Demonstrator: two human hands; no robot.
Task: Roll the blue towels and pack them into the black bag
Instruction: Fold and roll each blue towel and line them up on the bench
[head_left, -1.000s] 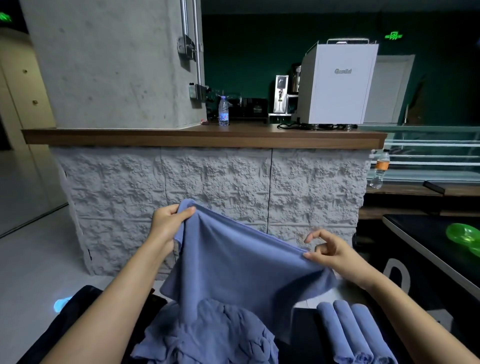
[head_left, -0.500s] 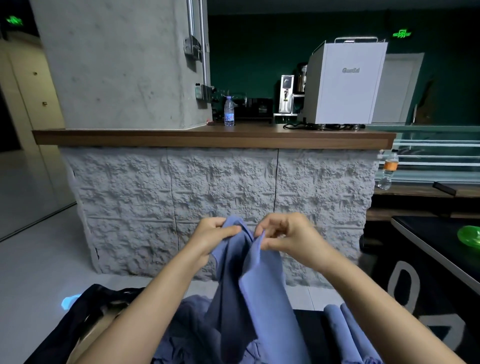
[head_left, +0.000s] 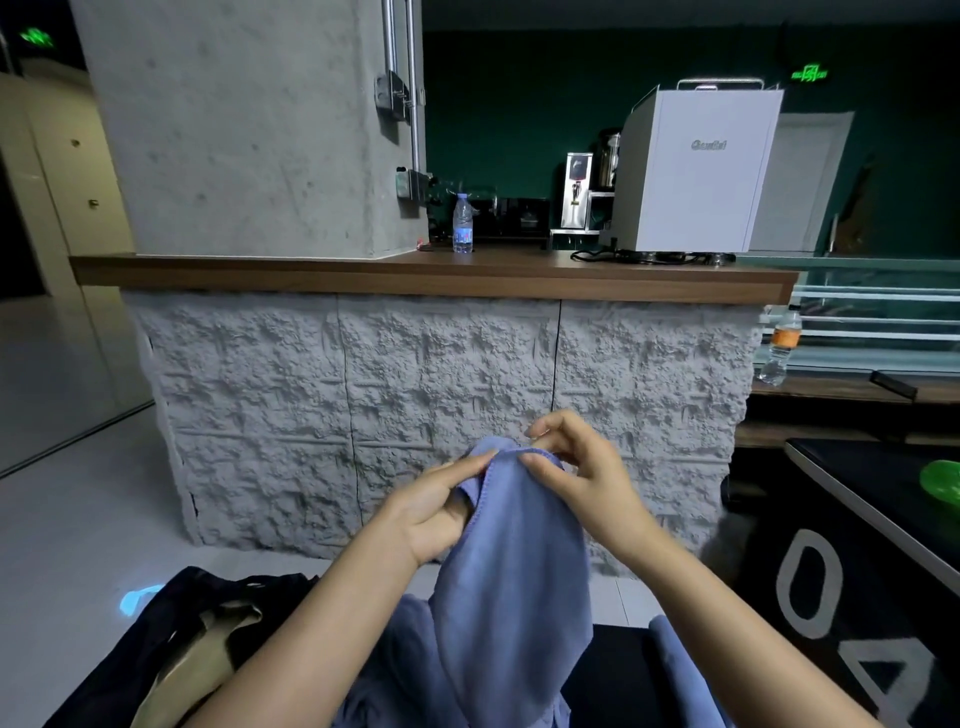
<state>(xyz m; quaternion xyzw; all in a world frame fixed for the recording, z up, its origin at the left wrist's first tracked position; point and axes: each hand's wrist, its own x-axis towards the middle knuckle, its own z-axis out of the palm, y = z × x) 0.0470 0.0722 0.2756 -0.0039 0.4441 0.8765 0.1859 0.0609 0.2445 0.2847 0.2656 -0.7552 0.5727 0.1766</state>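
I am holding my left hand up in front of me, its thumb and fingers pinching the top hem of a blue towel, with cloth bunching in the palm. My right hand is sitting just beside it, thumb and forefinger nipping the same hem while the other fingers are curling loosely above. The two hands are nearly meeting at the towel's top edge, and both bare forearms are rising from the lower corners of the view.

The towel is hanging folded lengthwise below my hands, its lower end draping down onto more blue towels lying crumpled on a dark surface. Another blue towel is lying to the right of them; I cannot tell whether it is rolled. The black bag is slumping open at my lower left, showing a tan lining.

Beyond stands a stone-faced counter carrying a water bottle and a white machine.
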